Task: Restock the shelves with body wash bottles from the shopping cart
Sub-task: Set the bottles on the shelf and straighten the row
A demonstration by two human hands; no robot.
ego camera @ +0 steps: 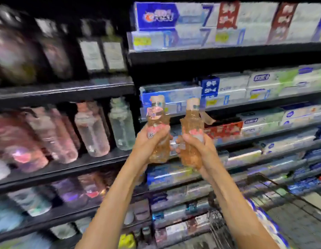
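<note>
- The left hand (152, 139) grips one amber bottle (158, 128); the right hand (194, 142) grips a second bottle (192, 133), both raised before the shelf (66, 164).
- Risk: the bottles, nearly touching, may knock together and slip.

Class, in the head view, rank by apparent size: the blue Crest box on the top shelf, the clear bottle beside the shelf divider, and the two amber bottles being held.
1. Crest box, largest.
2. Clear bottle.
3. The amber bottle in the left hand and the amber bottle in the right hand look alike; they are not ranked.
Nearness to the camera makes the order unsure.
</note>
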